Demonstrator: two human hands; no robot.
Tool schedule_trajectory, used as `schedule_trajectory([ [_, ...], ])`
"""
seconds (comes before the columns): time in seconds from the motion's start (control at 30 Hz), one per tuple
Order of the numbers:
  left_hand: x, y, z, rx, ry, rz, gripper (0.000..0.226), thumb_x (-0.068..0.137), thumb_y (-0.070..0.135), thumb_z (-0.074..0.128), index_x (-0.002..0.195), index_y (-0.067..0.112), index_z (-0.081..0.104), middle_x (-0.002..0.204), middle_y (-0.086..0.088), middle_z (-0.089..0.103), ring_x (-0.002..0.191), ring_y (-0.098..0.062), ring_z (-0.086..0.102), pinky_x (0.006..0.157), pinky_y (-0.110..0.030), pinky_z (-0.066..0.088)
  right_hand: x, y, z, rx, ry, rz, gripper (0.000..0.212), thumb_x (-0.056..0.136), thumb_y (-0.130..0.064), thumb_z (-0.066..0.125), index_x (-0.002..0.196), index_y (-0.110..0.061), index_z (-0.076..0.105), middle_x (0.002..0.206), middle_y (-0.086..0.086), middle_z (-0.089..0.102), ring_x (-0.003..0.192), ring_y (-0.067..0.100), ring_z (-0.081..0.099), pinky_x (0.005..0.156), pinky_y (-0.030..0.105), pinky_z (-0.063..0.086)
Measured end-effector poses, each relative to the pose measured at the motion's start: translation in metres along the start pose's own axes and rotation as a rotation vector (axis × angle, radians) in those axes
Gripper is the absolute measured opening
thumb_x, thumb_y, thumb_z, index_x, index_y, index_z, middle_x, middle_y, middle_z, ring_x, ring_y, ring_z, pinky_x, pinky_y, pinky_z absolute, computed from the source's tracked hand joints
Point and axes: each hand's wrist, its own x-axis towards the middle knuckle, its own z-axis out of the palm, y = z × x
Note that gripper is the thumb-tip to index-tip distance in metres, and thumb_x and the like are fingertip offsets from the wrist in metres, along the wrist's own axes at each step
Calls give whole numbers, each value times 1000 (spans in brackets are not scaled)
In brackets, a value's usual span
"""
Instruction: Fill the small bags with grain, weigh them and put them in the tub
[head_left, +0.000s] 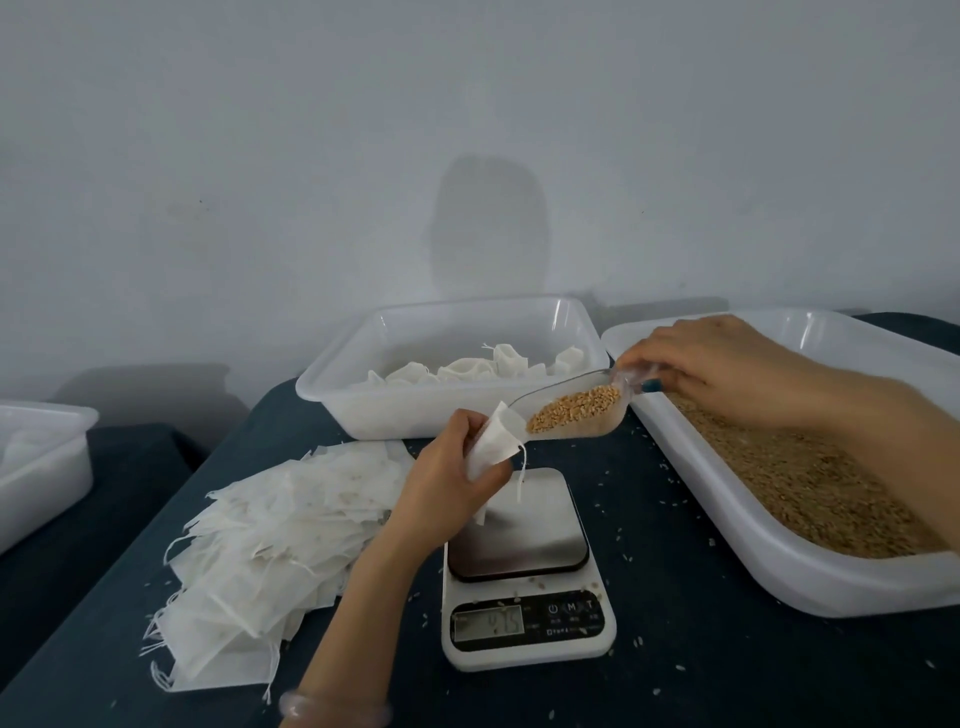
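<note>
My left hand (447, 483) grips a small white drawstring bag (493, 447) above the scale, its mouth turned toward the scoop. My right hand (727, 364) holds the handle of a clear plastic scoop (602, 410) loaded with golden grain (576, 408); the scoop's tip touches the bag's mouth. Below them sits a white kitchen scale (524, 571) with a steel platform and a lit display. A white tub (363, 400) behind holds several filled bags (483, 366). A wide white tray (753, 551) on the right holds loose grain.
A heap of flat unfilled bags (270, 545) lies left of the scale on the dark cloth. Another white tub (47, 457) stands at the far left on a separate surface. Stray grains dot the cloth around the scale. A pale wall stands close behind.
</note>
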Motion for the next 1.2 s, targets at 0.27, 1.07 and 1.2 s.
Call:
schedule_trajectory([
  [0.27,-4,5,3,4,-66,37,48,70,64,59,106,37,42,94,20,63,83,1,60,62,-16,49,16,-7,-14,-272,-30,-84,35,98,-37,36,128,-48,48,103,-28,45,114,2,42,116,38,8],
  [1.07,-4,9,4,0,-158,42,43,86,44,64,119,31,40,105,16,60,78,-4,62,62,-15,47,23,-14,-39,-451,35,-174,41,94,-45,25,126,-50,51,105,-23,56,113,4,46,114,39,4],
  [1.2,-4,11,4,-22,-154,30,43,84,49,61,118,32,41,100,19,60,77,-2,62,61,-14,47,22,-12,-42,-451,56,-179,47,90,-47,22,124,-48,54,102,-22,58,110,6,49,113,40,7],
])
